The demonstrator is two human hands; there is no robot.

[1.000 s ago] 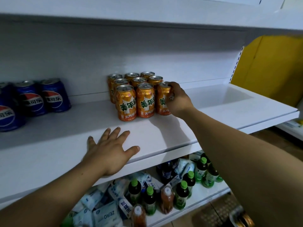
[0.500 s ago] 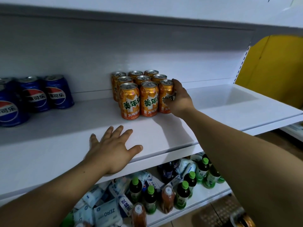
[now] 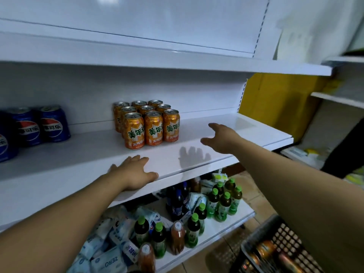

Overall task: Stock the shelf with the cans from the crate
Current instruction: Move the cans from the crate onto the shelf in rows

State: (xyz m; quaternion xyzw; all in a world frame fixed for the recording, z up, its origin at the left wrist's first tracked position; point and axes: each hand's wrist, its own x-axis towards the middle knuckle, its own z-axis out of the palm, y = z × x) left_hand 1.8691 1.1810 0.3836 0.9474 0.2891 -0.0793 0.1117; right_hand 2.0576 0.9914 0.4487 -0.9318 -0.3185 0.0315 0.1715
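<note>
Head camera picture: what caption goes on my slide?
Orange cans stand on the shelf; right hand hovers open, left hand rests flat.

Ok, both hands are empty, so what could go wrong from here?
1. The right hand hovers open close beside the tightly packed orange cans; a stray brush might topple the front row.
2. The crate sits low at the right, near the green-capped bottles at the edge of the lower shelf; reaching down could knock one off.

light: dim, cool | shadow: soft on shelf (image 3: 246, 125) (finger-shaped) | edges: bowed, crate (image 3: 275, 243) blurred
</note>
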